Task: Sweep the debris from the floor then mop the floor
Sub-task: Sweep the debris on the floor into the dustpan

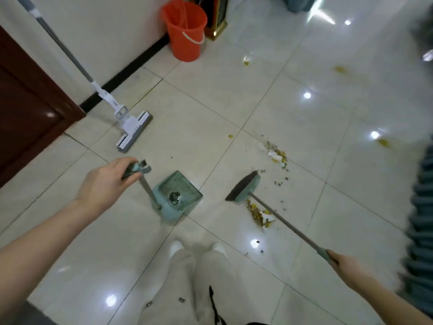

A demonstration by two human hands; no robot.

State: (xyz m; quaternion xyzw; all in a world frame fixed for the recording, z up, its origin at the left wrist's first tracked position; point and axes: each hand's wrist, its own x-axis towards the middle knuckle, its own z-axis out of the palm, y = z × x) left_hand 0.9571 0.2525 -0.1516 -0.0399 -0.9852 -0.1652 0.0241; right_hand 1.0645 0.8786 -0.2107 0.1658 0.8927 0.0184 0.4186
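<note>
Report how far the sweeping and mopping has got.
Done: a little debris lies in the dustpan. In hand: left hand grips the dustpan handle, right hand grips the broom, its head beside a debris pile. Left: a second pile beyond, scattered bits, yellow smears; the mop leans unused by the wall near the orange bucket.

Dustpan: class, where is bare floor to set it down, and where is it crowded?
Bare tile lies between the mop head and the dustpan, and between the orange bucket and the debris. Crowded around the broom head.
</note>
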